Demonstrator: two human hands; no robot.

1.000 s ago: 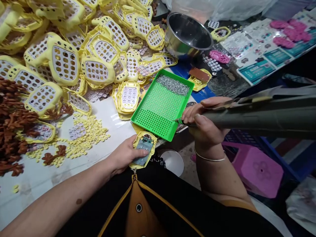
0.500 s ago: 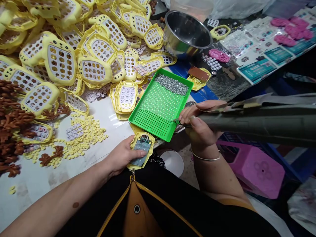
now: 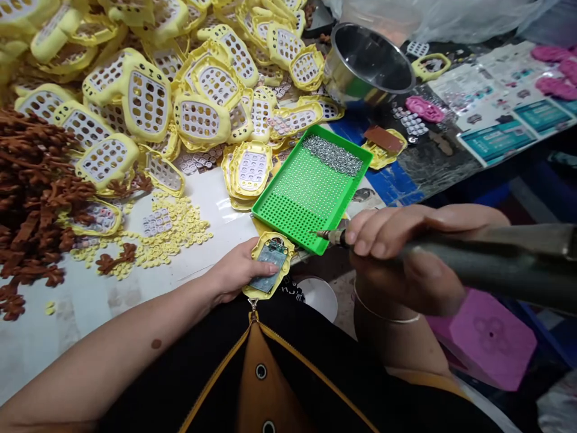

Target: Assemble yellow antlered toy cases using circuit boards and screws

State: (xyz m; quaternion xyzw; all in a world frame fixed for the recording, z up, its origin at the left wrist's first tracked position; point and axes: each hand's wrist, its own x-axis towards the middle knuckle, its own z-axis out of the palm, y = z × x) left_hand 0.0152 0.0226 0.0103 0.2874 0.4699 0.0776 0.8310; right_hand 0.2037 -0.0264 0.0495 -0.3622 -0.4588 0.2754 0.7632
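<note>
Left hand [image 3: 237, 270] pinning yellow shell [image 3: 269, 266] (circuit board up) at table edge; right hand [image 3: 406, 252] gripping electric screwdriver [image 3: 451, 255], bit nearing green screw tray [image 3: 311, 186]. Risk: shell slipping off edge.

White worktable [image 3: 90, 313], pink plastic stool [image 3: 491, 337] on the floor below, clear plastic sheeting [image 3: 451, 18] behind

A yellow shell [image 3: 269, 266] is pinned to the counter [image 3: 90, 300] by the left hand [image 3: 238, 270]; a screwdriver [image 3: 451, 255] is gripped in the right hand [image 3: 406, 252] beside the green tray [image 3: 311, 186].
</note>
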